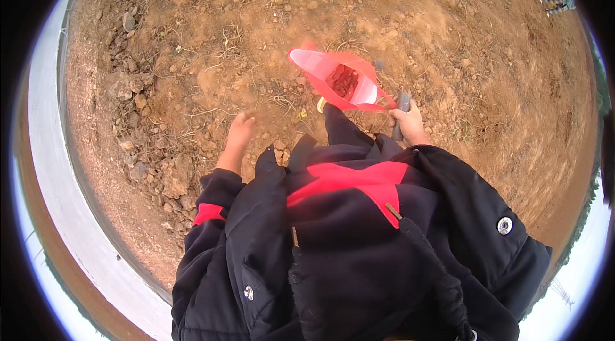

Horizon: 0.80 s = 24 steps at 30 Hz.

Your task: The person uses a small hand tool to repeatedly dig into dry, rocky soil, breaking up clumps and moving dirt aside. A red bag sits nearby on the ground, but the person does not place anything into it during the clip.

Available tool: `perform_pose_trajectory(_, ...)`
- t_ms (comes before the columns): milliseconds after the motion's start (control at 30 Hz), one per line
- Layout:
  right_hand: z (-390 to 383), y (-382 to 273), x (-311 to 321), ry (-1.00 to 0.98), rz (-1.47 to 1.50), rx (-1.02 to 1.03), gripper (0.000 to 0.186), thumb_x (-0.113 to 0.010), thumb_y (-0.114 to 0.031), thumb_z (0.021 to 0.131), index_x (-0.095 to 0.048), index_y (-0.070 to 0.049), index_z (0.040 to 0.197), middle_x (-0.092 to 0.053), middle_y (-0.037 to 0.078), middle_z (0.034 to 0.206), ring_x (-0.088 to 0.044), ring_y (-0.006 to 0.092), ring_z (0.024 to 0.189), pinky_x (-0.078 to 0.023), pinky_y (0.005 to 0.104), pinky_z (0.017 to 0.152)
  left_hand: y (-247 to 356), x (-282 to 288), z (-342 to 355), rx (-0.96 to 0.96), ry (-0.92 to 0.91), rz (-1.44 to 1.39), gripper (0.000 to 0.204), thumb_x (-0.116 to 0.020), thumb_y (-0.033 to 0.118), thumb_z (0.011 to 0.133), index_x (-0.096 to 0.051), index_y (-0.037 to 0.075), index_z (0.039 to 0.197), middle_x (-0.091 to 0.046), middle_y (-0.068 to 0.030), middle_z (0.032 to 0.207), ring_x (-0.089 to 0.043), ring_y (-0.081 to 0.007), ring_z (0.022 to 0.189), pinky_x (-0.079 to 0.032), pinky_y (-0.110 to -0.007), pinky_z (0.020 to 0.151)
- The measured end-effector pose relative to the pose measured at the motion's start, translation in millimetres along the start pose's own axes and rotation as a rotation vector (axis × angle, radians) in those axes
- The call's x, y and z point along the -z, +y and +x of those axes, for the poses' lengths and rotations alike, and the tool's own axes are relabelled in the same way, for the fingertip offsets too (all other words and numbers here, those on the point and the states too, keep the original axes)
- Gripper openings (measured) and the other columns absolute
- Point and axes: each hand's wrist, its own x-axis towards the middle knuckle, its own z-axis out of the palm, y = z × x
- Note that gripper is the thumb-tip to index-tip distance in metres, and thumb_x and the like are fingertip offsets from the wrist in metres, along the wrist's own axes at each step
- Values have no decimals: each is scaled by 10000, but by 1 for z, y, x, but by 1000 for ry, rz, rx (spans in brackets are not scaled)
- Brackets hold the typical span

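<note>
A person in a black puffer jacket (pixel 506 290) and a dark sweatshirt (pixel 384 254) with a bright red panel (pixel 352 181) stands on reddish-brown bare soil (pixel 500 129), a red bag (pixel 314 68) in front of the body, just right of center. The bag's mouth gapes toward the camera, showing a pale inner lining and, inside, a heap of reddish, elongated pieces (pixel 343 81), too blurred to identify surely. The right hand (pixel 412 125) is closed around a dark gray bar-like handle (pixel 403 108), its fingers wrapped tight; the bag's near right corner tapers to the same hand, though whether the fingers pinch it cannot be told. The left hand (pixel 242 129) hangs apart from the bag, over the soil to its left, fingers partly bent and blurred; how far it is open cannot be told, and it appears to hold nothing. A dark trouser leg (pixel 343 126) shows just below the bag. Dry stems (pixel 230 36) lie scattered across the ground, and clods (pixel 134 100) are piled along the left. Beyond them curves a pale gray paved strip (pixel 57 129). At the far upper right lies a small blue-gray and checkered shape (pixel 558 3), too small to make out
</note>
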Motion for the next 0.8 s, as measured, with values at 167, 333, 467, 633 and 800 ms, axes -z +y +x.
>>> perform_pose_trajectory(167,91,-91,-79,-362,93,16,352,-579,54,771,-482,-11,1103,-663,116,951,-560,124,567,-458,268,499,131,-92,54,-187,-277,177,363,-431,286,1032,-625,40,1215,-661,-66,1176,-598,-152,1088,-440,-334,953)
perform_pose_trajectory(333,151,-158,-142,-739,-26,-39,404,-576,38,777,-489,-13,1168,-647,96,996,-566,120,590,-479,263,535,210,-145,102,-252,-236,157,459,-411,384,1033,-614,24,1233,-665,-62,1161,-587,-166,1086,-412,-314,955)
perform_pose_trajectory(467,186,-185,-189,-832,-161,77,487,-595,9,768,-477,-16,1240,-631,83,1013,-586,125,614,-488,287,537,253,-124,127,44,-173,-213,491,-418,440,1019,-605,44,1241,-662,-43,1116,-586,-155,1032,-410,-310,932)
perform_pose_trajectory(633,233,-208,-239,-898,-183,-130,501,-563,16,749,-474,-36,1239,-628,78,951,-567,136,560,-472,283,512,278,-84,180,95,-135,-223,462,-424,436,1012,-627,62,1191,-627,-23,1047,-546,-145,919,-412,-321,863)
perform_pose_trajectory(800,286,-240,-296,-891,-282,-119,461,-570,11,767,-474,-34,1216,-574,47,790,-562,132,557,-471,280,515,291,-29,247,-336,-146,267,440,-444,382,1006,-673,10,954,-624,-100,988,-553,-172,966,-437,-327,839)
